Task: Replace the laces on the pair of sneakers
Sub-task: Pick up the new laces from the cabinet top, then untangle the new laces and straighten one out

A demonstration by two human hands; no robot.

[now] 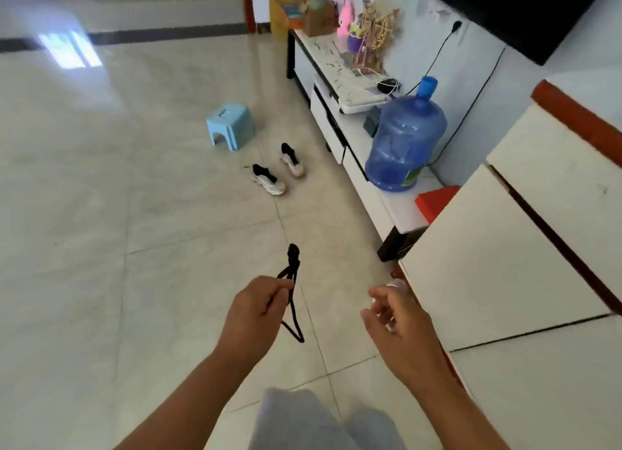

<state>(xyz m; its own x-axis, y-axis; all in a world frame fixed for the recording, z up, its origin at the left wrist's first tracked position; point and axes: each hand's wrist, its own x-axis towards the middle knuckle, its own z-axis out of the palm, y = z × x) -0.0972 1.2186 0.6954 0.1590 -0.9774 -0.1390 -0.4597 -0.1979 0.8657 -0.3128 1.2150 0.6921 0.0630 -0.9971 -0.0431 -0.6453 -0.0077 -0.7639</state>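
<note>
The left hand (255,310) pinches a black lace (292,281), the right hand (397,315) pinches clear wrapping (397,285), and open floor (151,230) stretches to the sneakers (279,170) beside the cabinet's (363,167) edge.

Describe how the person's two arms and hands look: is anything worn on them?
Both forearms are bare as far as the picture shows: no sleeves, gloves, watch or bracelet appear. The left hand and the right hand are also bare. No ring is plainly visible, though motion blur hides fine detail on the fingers.

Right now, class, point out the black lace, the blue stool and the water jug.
black lace (292,289), head view, strands above the fingers.
blue stool (231,124), head view, seat top.
water jug (405,143), head view, body.
</note>
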